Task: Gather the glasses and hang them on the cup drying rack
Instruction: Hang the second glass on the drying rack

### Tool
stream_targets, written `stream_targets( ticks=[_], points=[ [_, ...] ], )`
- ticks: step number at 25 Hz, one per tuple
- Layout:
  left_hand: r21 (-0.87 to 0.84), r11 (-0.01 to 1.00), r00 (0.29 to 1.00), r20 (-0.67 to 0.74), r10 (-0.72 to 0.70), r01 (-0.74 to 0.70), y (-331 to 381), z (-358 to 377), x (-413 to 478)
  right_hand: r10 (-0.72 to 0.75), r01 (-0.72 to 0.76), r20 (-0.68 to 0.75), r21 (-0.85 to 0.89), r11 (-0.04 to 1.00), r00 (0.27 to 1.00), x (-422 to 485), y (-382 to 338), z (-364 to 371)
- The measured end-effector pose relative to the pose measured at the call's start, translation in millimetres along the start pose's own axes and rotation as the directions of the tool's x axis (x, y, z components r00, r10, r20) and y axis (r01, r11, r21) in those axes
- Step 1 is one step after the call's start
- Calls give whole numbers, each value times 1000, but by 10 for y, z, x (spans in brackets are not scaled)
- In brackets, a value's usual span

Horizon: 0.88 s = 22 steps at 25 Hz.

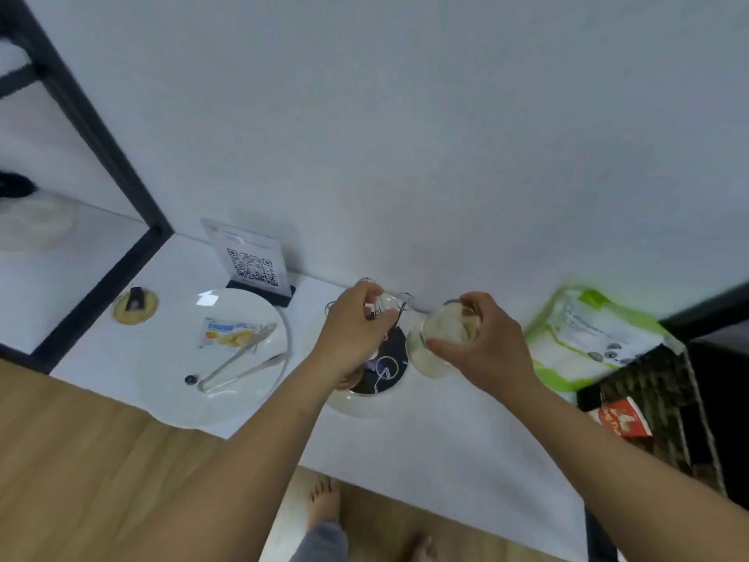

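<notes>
Head view: my right hand (480, 342) grips a tilted glass (439, 338); my left hand (352, 326), fingers closed on another glass (385, 300), reaches over the rack (389, 358).

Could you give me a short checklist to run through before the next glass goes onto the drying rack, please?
1. Right hand grips a glass: ok.
2. Left hand holds a second glass at the rack: ok, though the fingers hide most of it.
3. Cup drying rack stands on the white counter between both hands: ok.
4. Free wire loop for the next glass: cannot tell, the wires are thin and blurred.
5. White plate with tongs lies apart from the rack: ok.
6. Green-edged bag sits close beside the right hand: not ok, it crowds the move.
</notes>
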State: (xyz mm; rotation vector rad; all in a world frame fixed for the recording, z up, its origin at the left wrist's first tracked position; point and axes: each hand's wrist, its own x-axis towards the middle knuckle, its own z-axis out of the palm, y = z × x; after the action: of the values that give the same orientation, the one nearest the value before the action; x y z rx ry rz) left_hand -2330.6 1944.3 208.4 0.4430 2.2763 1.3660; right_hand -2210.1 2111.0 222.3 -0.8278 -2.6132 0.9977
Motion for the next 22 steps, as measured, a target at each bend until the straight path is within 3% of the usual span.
stream_targets(
  ticks=[7,11,17,22],
  points=[
    [76,993,994,45,-98,94,-361,-27,202,9,29,146,-257,966,989,249,257,559],
    [152,987,991,112,-69,51,-404,30,231,95,8,264,-367,930,960,305,425,815],
    [137,990,991,117,-58,42,-337,28,355,163,4,351,-430,903,922,435,498,853],
    [140,989,997,62,-53,44,-204,-55,344,240,27,478,-486,874,845,476,336,700]
  ],
)
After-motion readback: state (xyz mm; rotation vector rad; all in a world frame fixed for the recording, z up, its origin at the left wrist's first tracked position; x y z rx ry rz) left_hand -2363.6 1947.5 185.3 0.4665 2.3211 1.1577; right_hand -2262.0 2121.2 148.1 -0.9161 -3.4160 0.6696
